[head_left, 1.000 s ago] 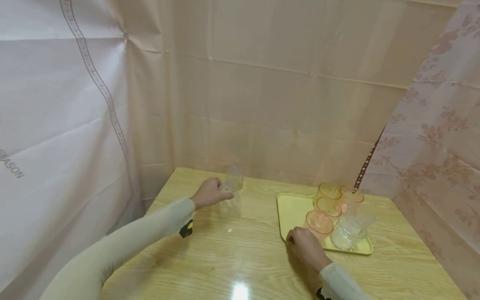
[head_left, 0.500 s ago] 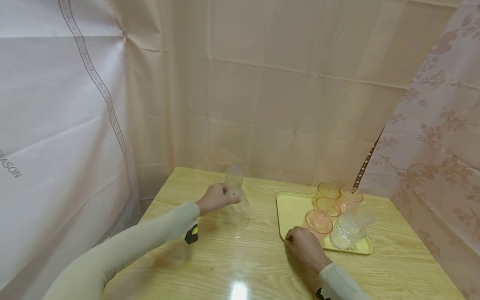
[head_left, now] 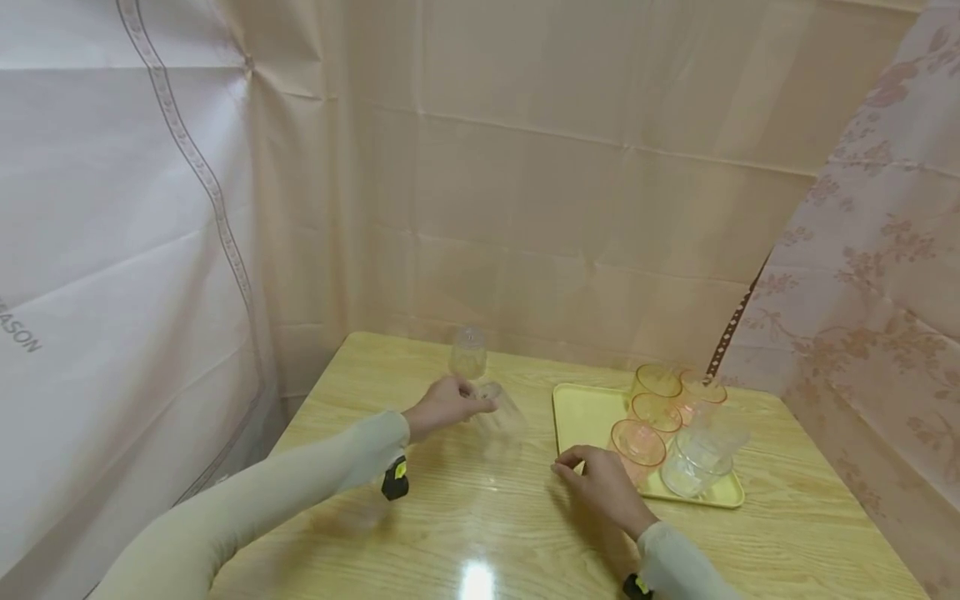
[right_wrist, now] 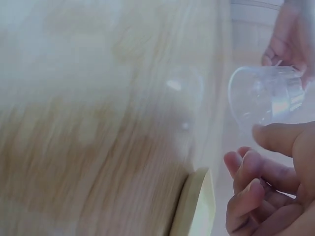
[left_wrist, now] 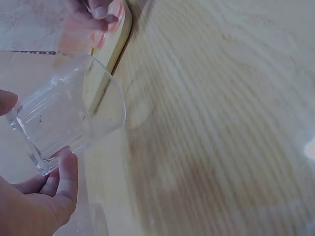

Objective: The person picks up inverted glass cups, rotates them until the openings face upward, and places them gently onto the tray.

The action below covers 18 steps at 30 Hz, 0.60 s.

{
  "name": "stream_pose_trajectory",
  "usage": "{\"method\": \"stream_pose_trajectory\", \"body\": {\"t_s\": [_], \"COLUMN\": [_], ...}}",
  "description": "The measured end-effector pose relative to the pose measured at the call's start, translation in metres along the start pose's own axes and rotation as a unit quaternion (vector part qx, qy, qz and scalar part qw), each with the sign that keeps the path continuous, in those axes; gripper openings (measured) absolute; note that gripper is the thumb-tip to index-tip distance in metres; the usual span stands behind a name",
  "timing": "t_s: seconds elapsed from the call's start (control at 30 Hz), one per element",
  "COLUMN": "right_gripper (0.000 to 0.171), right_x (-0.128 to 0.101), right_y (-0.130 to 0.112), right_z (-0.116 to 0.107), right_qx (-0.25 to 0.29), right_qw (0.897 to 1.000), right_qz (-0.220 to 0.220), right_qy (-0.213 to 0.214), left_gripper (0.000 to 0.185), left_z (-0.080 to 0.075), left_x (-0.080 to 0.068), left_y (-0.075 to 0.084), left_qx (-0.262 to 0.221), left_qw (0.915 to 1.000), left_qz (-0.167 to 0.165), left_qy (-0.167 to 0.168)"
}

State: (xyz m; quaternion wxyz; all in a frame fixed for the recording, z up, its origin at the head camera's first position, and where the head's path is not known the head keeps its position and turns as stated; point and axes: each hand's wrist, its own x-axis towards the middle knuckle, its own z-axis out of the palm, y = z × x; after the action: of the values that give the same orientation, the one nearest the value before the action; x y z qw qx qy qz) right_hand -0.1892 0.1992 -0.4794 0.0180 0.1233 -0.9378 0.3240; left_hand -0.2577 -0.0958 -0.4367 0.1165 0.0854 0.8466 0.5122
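My left hand (head_left: 442, 407) grips a clear plastic cup (head_left: 504, 419) by its base. Thumb and fingertips pinch it from opposite sides. The cup (left_wrist: 59, 110) is tilted over the wooden table, its wide mouth facing toward the right hand and down. My right hand (head_left: 606, 490) hovers by the near left corner of the yellow tray (head_left: 585, 417), fingers loosely bent and thumb apart, holding nothing. In the right wrist view the held cup (right_wrist: 266, 93) appears just beyond the right thumb. Another clear cup (head_left: 468, 354) stands upside down behind the left hand.
On the tray's right side stand several cups: a yellow-rimmed cup (head_left: 658, 382), an orange-rimmed cup (head_left: 637, 443) and others, with clear cups (head_left: 696, 467) at the near right corner. Cloth sheets (head_left: 525, 208) hang behind the table and along both sides.
My left hand has carried the clear cup to the right and nearer, tilting it further. My right hand has moved slightly left from the tray's edge, its thumb and fingers parting.
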Motion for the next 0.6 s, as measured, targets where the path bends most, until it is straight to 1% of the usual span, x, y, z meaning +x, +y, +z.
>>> {"method": "stream_pose_trajectory", "body": {"t_s": [0.1,0.2,0.27,0.3,0.37,0.5,0.6], "right_gripper": [0.017,0.028,0.034,0.038,0.043,0.050,0.054], "right_x": [0.001,0.001,0.001,0.001,0.001,0.002,0.004], "right_y": [-0.003,-0.006,-0.007,-0.008,-0.010,-0.013,-0.013], "right_z": [-0.001,-0.002,-0.003,-0.003,-0.004,-0.006,-0.007], "right_qx": [0.060,0.136,0.190,0.218,0.257,0.323,0.363], "right_qw": [0.998,0.989,0.978,0.971,0.960,0.938,0.922], "right_qz": [0.026,0.048,0.064,0.073,0.086,0.108,0.119], "right_qy": [-0.015,-0.037,-0.052,-0.059,-0.066,-0.067,-0.066], "left_gripper": [0.054,0.063,0.065,0.065,0.062,0.055,0.058], "left_z": [0.004,0.007,0.009,0.009,0.010,0.011,0.013], "left_x": [-0.002,-0.003,-0.003,-0.003,-0.002,0.001,0.002], "left_y": [0.000,-0.001,-0.003,-0.003,-0.005,-0.006,-0.005], "left_qx": [-0.012,-0.026,-0.039,-0.048,-0.065,-0.101,-0.116], "left_qw": [0.9999,0.9993,0.9986,0.9981,0.9966,0.9922,0.9895], "left_qz": [-0.007,-0.013,-0.013,-0.012,-0.007,0.003,0.008], "left_qy": [-0.009,-0.021,-0.032,-0.038,-0.050,-0.072,-0.085]}}
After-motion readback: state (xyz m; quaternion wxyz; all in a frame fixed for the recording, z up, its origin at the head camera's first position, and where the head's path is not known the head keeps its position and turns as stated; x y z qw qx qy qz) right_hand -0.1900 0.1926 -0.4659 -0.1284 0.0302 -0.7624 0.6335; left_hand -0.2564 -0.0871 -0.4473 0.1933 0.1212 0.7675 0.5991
